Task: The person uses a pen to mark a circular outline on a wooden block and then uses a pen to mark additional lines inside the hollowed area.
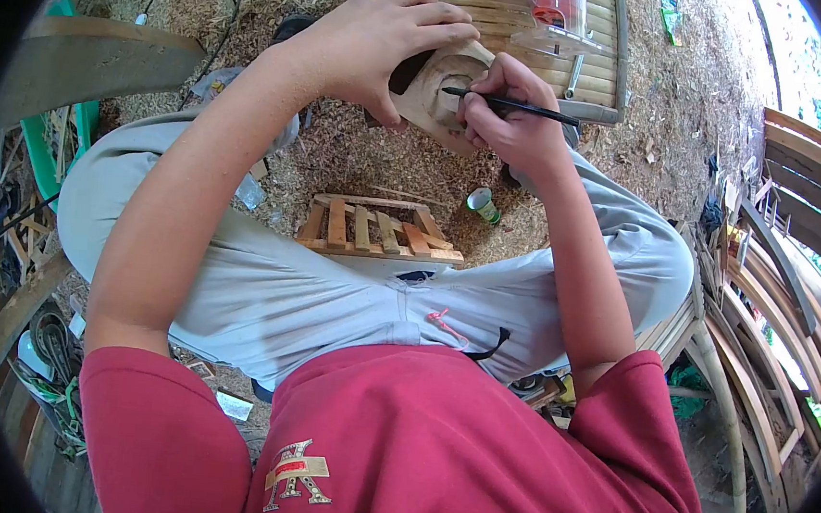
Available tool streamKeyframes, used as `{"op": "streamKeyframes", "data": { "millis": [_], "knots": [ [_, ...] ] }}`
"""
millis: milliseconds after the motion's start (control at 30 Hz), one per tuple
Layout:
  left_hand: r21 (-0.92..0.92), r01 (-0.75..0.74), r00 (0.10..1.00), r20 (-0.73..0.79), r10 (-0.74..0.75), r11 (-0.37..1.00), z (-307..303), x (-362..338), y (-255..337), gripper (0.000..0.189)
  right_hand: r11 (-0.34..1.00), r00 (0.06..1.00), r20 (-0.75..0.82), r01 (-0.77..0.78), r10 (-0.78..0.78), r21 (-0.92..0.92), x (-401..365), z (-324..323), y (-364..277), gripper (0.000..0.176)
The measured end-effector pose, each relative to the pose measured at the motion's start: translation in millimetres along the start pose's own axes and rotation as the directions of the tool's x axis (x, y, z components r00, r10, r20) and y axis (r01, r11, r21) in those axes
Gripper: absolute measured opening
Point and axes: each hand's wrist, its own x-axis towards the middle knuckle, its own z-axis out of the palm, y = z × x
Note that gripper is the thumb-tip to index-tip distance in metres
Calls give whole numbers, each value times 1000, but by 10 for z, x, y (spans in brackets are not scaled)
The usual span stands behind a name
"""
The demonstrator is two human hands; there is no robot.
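A pale carved wooden piece (427, 99) with a rounded hollow is held out in front of my knees, near the edge of the bamboo-slat table (487, 23). My left hand (394, 41) grips it from the left, thumb below and fingers over the top. A slim black pencil (538, 109) sits pinched in my right hand (518, 120), its tip at the hollow of the wood. Whether that tip touches the surface is hard to make out. The right fingers also rest close against the wood's right side.
Below the hands stands a small slatted wooden stool (384, 227), with a green and white can (483, 204) on the shavings nearby. A clear and red container (558, 3) is on the bamboo table. Curved wooden pieces (760, 352) pile at right; a green plastic chair (48, 146) is left.
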Motion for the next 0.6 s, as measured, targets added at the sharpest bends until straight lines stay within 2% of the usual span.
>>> {"op": "streamKeyframes", "data": {
  "millis": [133, 233, 333, 433, 600],
  "knots": [
    [14, 3, 1000, 11, -3, 1000, -22, 5, 17, 127, 999, 999, 33, -21, 20, 38, 1, -6, -29, 22],
    [-13, 7, 1000, 4, -7, 1000, -28, 1, 25, 128, 1000, 1000, 16, 0, 0, -17, 4, -10, -24, 22],
    [-29, 9, 1000, 3, -9, 1000, -5, 2, 14, 128, 999, 999, 11, -47, 47, 9, -14, 5, -97, 22],
    [-28, 8, 1000, 8, -8, 1000, 4, 2, 9, 129, 1000, 999, 42, -8, 8, 10, 0, -10, -66, 22],
    [-12, 11, 1000, 12, -11, 1000, -26, 8, 25, 129, 997, 997, 48, -59, 56, 47, -11, -10, -123, 20]
  ]
}}
